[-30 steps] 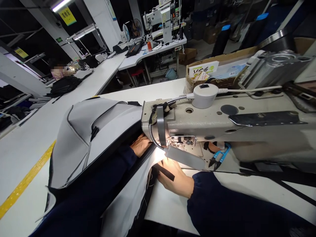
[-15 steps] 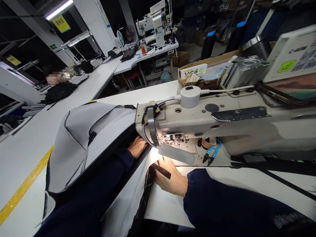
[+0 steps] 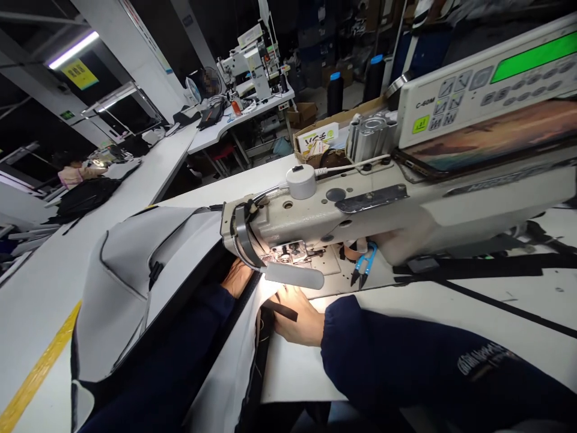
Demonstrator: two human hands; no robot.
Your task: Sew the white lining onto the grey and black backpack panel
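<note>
Pressing grey bag fabric [image 3: 180,252] flat under the sewing machine [image 3: 315,222] head, the left hand [image 3: 237,278] lies open inside the bag while the right hand [image 3: 295,316] pinches a black strap [image 3: 280,309] to steady the seam.

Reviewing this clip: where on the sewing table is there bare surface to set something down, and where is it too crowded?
Bare white table lies right of the right hand, between the sleeve and the black strap. Another bare stretch lies left of the grey bag, up to the yellow stripe. It is crowded under the sewing machine: both hands, left hand, and blue snips.
</note>
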